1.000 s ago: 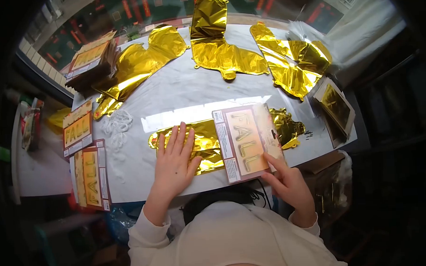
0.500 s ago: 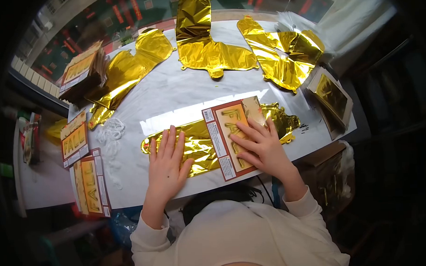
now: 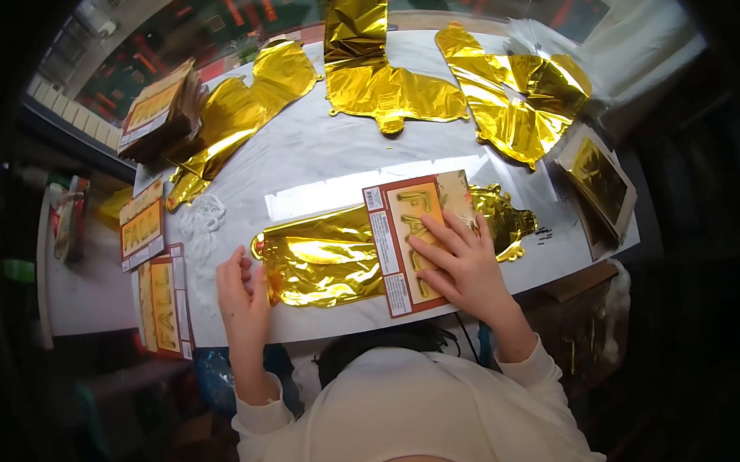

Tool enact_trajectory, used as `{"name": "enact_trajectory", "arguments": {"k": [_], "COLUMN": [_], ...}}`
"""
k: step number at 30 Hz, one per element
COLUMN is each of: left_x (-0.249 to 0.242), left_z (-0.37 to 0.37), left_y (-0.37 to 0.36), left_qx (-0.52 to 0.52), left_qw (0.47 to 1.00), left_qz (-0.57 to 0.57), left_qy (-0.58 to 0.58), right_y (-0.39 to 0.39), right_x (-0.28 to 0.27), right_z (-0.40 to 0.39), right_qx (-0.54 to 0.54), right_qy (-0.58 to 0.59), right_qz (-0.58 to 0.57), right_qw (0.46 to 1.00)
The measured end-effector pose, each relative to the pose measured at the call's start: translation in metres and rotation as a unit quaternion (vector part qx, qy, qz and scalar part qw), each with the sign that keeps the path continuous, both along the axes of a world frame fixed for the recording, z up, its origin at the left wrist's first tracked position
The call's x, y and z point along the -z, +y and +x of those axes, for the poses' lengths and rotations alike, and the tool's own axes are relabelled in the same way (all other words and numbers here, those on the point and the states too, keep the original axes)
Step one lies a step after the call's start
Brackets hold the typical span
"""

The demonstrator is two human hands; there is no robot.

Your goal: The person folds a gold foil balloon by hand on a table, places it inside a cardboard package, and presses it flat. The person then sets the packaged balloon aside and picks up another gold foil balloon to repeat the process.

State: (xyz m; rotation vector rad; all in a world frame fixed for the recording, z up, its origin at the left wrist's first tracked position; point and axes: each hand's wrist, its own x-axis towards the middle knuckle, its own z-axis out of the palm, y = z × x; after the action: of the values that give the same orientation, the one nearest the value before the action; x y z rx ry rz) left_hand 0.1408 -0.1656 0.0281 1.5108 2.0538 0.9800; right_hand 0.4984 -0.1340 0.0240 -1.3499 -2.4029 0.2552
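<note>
In front of me a flat gold foil balloon [image 3: 326, 261] lies sideways on the table. Across its right half rests a printed FALL card [image 3: 395, 259] with a red border and white label strips. My right hand [image 3: 463, 268] lies on this card, fingers spread and pressing on its printed face. At the balloon's left end, my left hand [image 3: 244, 305] is turned on its side, fingers loosely curled and thumb apart, with nothing visible in it. The balloon's far right end [image 3: 508, 222] shows beyond the card.
More gold foil balloons [image 3: 389, 88] lie along the table's far side. Card stacks stand at the back left [image 3: 158, 108] and right edge [image 3: 598, 178]. FALL packs [image 3: 143, 227] sit by the left edge, beside white string [image 3: 202, 216].
My left hand has lifted off the foil balloon, moved left to its end and turned on its side. My right hand stays on the card. The whole view has shifted slightly.
</note>
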Motion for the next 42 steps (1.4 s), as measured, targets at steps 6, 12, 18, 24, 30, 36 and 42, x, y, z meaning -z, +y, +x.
{"name": "enact_trajectory", "arguments": {"k": [6, 12, 18, 24, 30, 36, 42], "left_x": [0.004, -0.007, 0.0, -0.003, -0.009, -0.102, -0.081], "left_z": [-0.004, 0.023, 0.007, 0.004, 0.0, 0.071, 0.216], "left_y": [0.01, 0.005, 0.013, 0.023, 0.024, 0.04, 0.072], "left_qx": [0.033, -0.042, -0.013, 0.03, 0.023, 0.165, 0.34], "left_qw": [0.993, 0.995, 0.996, 0.993, 0.99, 0.932, 0.939], "left_qz": [-0.051, 0.01, -0.062, -0.102, -0.031, 0.014, 0.0], "left_qy": [0.103, 0.09, 0.055, 0.047, -0.134, -0.323, 0.044], "right_y": [-0.001, -0.001, -0.002, -0.001, -0.001, -0.001, -0.003], "right_x": [0.003, 0.006, 0.006, 0.008, 0.009, 0.009, 0.018], "right_z": [0.001, 0.002, 0.002, 0.004, 0.004, 0.004, 0.014], "right_qx": [0.0, 0.002, 0.0, -0.003, -0.006, -0.007, -0.033], "right_qy": [0.009, 0.014, 0.013, 0.011, 0.012, 0.008, -0.054], "right_qz": [0.006, 0.014, 0.017, 0.024, 0.022, 0.022, 0.029], "right_qw": [1.0, 1.0, 1.0, 1.0, 1.0, 1.0, 0.998]}}
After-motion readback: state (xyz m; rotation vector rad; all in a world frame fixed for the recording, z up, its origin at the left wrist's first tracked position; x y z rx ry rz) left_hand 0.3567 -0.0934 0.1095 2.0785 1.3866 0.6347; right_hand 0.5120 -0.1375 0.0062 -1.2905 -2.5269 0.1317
